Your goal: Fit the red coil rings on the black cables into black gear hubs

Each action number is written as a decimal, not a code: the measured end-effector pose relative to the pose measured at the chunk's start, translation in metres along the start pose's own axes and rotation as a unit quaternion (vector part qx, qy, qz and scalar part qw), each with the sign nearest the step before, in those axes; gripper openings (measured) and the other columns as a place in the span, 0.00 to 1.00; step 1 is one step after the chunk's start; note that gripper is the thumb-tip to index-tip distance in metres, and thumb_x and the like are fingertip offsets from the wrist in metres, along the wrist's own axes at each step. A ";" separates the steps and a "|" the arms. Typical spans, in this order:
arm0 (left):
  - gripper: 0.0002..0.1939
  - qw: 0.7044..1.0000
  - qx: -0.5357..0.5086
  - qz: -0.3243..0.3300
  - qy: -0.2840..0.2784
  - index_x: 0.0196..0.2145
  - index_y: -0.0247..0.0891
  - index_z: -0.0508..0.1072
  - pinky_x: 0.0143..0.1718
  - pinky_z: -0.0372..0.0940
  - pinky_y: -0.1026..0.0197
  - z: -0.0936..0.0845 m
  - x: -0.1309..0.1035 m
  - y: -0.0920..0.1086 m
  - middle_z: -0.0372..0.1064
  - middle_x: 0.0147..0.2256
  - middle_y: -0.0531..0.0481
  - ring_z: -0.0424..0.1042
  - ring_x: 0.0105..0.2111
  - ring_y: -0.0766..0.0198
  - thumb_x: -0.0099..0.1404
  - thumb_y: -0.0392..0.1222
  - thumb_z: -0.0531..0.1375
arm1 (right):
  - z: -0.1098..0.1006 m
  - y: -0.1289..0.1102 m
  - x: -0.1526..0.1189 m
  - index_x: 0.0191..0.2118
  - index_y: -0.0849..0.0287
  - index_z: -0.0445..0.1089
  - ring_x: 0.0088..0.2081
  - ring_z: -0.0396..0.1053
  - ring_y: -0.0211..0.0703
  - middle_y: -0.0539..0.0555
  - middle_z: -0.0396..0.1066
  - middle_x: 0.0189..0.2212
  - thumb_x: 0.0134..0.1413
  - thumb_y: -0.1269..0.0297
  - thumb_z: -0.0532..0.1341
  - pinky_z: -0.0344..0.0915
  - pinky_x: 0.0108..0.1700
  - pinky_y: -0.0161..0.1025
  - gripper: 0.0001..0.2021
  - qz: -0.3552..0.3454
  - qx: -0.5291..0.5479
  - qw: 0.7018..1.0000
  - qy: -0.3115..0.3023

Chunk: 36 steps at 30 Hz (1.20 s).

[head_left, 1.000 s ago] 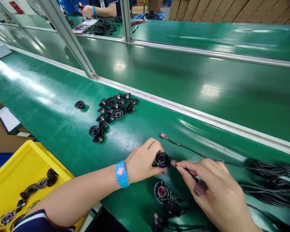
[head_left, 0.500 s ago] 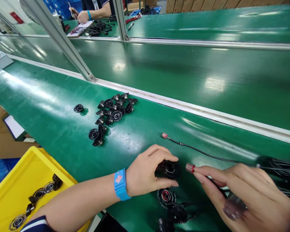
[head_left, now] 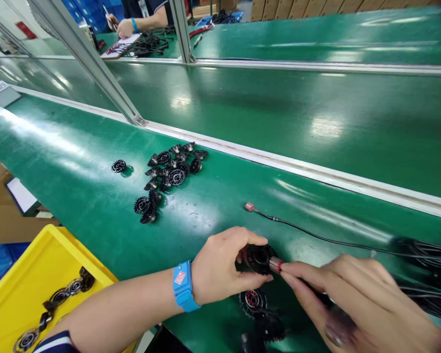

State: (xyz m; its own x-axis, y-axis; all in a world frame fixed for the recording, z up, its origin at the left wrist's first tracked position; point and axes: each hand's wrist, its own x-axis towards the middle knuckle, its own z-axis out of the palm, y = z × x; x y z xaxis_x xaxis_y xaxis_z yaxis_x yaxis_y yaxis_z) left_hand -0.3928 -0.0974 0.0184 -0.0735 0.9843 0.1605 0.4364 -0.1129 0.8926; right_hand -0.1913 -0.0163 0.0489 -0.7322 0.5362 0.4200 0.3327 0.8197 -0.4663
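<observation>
Between the thumb and fingers of my left hand [head_left: 224,264] is a black round part [head_left: 257,257] with a ring-shaped opening, held just above the table. My right hand [head_left: 353,299] pinches a small red and silver ribbed plug [head_left: 276,264], whose tip meets the right side of that part; how far in it sits I cannot tell. A blurred, glossy dark object [head_left: 340,326] is tucked in the right palm. Below the left hand lie a black toothed wheel [head_left: 253,301] with a red centre and other dark parts [head_left: 266,328]. A similar plug [head_left: 249,207] on a thin black cable [head_left: 316,237] lies beyond.
Several black toothed wheels [head_left: 176,176] are heaped left of centre, with a single one [head_left: 118,165] apart. A yellow bin [head_left: 55,245] holds more parts. Coiled cables [head_left: 426,252] lie right. Metal posts [head_left: 95,68] and a white rail [head_left: 279,166] divide the benches; a co-worker's hands [head_left: 125,27] are beyond.
My right hand has moved left, bringing the plug from a gap away up against the black round part. My left hand has stayed nearly in place, the part tilting slightly.
</observation>
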 end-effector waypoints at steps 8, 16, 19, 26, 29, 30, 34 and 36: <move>0.24 0.999 0.038 0.004 0.022 0.44 0.38 0.72 0.29 0.69 0.66 0.004 0.001 0.001 0.70 0.33 0.52 0.68 0.27 0.69 0.56 0.54 0.70 | 0.011 -0.001 0.008 0.42 0.57 0.73 0.29 0.63 0.36 0.48 0.67 0.27 0.67 0.69 0.57 0.55 0.37 0.39 0.07 -0.006 0.028 0.999 -0.021; 0.27 1.000 0.001 -0.001 -0.023 0.50 0.38 0.70 0.38 0.73 0.60 0.004 0.001 -0.001 0.71 0.41 0.47 0.75 0.35 0.63 0.58 0.54 0.70 | 0.017 0.009 0.002 0.44 0.58 0.72 0.29 0.62 0.38 0.49 0.66 0.27 0.67 0.67 0.58 0.53 0.36 0.40 0.06 -0.023 -0.005 0.999 -0.030; 0.26 0.996 -0.020 -0.025 -0.078 0.52 0.38 0.68 0.41 0.73 0.59 0.002 0.003 -0.006 0.73 0.42 0.46 0.76 0.39 0.61 0.59 0.47 0.69 | 0.017 0.019 -0.004 0.46 0.58 0.72 0.29 0.61 0.41 0.50 0.66 0.26 0.69 0.65 0.55 0.51 0.36 0.42 0.10 -0.056 -0.056 0.996 -0.050; 0.24 0.992 0.054 0.030 -0.111 0.50 0.38 0.69 0.55 0.67 0.52 -0.003 0.009 -0.015 0.73 0.51 0.44 0.72 0.52 0.55 0.60 0.47 0.69 | 0.019 0.016 -0.002 0.43 0.57 0.73 0.29 0.62 0.40 0.49 0.66 0.26 0.70 0.66 0.53 0.51 0.36 0.42 0.11 -0.059 -0.079 0.991 -0.086; 0.24 0.993 0.027 0.021 -0.114 0.55 0.42 0.67 0.52 0.70 0.56 -0.002 0.008 -0.015 0.73 0.51 0.47 0.74 0.50 0.59 0.64 0.48 0.66 | 0.018 0.017 0.000 0.45 0.56 0.73 0.30 0.64 0.40 0.49 0.69 0.28 0.70 0.65 0.53 0.52 0.37 0.42 0.11 -0.054 -0.091 0.989 -0.105; 0.23 0.993 0.027 0.020 -0.112 0.55 0.43 0.67 0.51 0.71 0.57 -0.002 0.008 -0.015 0.74 0.50 0.48 0.75 0.48 0.60 0.65 0.49 0.66 | 0.018 0.018 0.001 0.45 0.56 0.73 0.30 0.65 0.40 0.49 0.69 0.29 0.70 0.65 0.54 0.52 0.37 0.42 0.10 -0.057 -0.097 0.987 -0.117; 0.21 0.994 0.051 0.048 -0.082 0.51 0.41 0.68 0.50 0.71 0.57 0.001 0.006 -0.016 0.76 0.47 0.49 0.76 0.46 0.59 0.63 0.48 0.67 | 0.017 0.021 0.000 0.46 0.55 0.72 0.33 0.67 0.41 0.50 0.72 0.33 0.69 0.66 0.56 0.52 0.37 0.43 0.08 -0.059 -0.104 0.984 -0.128; 0.20 0.994 0.064 0.058 -0.070 0.51 0.41 0.68 0.50 0.71 0.57 0.002 0.005 -0.017 0.76 0.46 0.49 0.76 0.46 0.59 0.64 0.48 0.66 | 0.016 0.021 -0.001 0.47 0.56 0.72 0.35 0.67 0.41 0.51 0.74 0.37 0.67 0.67 0.58 0.54 0.38 0.43 0.08 -0.056 -0.080 0.988 -0.122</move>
State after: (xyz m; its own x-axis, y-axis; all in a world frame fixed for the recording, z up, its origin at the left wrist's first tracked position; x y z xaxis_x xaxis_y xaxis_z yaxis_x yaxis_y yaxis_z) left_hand -0.3986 -0.0901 0.0030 0.1053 0.9758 0.1915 0.5465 -0.2177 0.8087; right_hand -0.1932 -0.0025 0.0265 -0.8845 0.3918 0.2533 0.3170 0.9031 -0.2897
